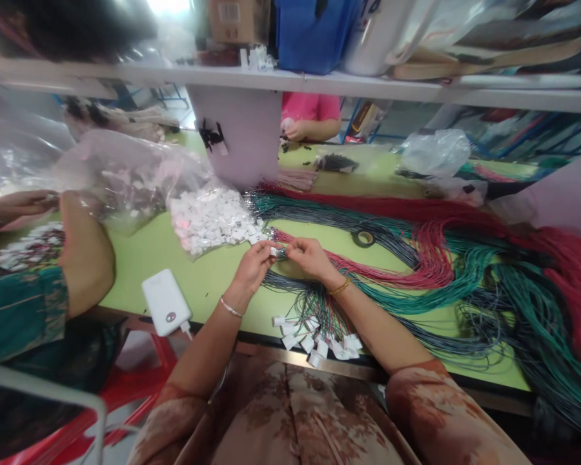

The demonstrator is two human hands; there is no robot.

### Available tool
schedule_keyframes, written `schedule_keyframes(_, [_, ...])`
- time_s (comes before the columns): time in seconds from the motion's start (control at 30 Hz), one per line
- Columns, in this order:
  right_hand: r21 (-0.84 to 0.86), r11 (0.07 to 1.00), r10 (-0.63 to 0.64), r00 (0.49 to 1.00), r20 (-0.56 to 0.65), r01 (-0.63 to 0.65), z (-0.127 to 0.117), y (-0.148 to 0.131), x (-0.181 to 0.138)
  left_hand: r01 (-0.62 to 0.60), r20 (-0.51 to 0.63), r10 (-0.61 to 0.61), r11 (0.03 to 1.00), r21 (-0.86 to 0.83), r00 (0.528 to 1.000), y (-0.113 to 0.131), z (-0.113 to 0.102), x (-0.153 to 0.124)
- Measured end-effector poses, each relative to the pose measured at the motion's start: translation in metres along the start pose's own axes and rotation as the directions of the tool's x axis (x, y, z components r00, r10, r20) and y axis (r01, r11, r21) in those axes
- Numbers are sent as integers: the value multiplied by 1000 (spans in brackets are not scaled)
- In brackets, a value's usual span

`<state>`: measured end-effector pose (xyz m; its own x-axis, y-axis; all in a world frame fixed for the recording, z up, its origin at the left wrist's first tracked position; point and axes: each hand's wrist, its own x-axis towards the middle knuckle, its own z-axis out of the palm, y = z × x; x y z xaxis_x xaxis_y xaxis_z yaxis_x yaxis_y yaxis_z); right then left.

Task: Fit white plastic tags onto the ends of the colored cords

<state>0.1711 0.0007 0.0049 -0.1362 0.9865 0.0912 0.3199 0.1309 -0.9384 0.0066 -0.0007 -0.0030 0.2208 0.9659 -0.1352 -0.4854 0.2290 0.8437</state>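
My left hand point(255, 263) pinches a small white connector point(274, 250) over the green table point(174, 258). Facing it, my right hand point(310, 256) pinches thin wires point(281, 253) that meet the connector. Both hands almost touch at the fingertips. Below them lies a bundle of wires with white connectors fitted point(319, 342) at the table's front edge. A heap of loose white connectors point(213, 219) spills from a clear bag just left of my hands.
Long red, teal and dark wire bundles point(455, 271) cover the right of the table. A tape roll point(364, 239) lies among them. A white power bank point(166, 301) sits front left. Another person's arm point(84, 252) works at left; someone in pink point(310, 116) sits opposite. A shelf point(290, 81) spans above.
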Motion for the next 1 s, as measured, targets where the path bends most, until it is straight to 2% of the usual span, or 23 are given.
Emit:
schedule_keyframes(0.37, [-73,997,-40,999,-3,40,-1,1,1,-8,-4,8,1000,-3,1000,-4,-1,2])
schedule_keyframes(0.53, [-229,954,-198,980,-8,191,2,3,-2,-14,-54,17,998,67,998,-6,5,-1])
schedule_keyframes(0.67, [-288,908,-299,952,60,304,3,6,-4,23,-118,-12,996,89,993,-7,7,-2])
schedule_keyframes(0.87, [-316,903,-268,957,114,291,5,9,-6,30,-139,-8,986,162,990,-9,3,0])
schedule_keyframes(1.0, [-316,911,-219,959,181,267,-9,6,7,95,-123,-63,957,273,990,-2,-2,2])
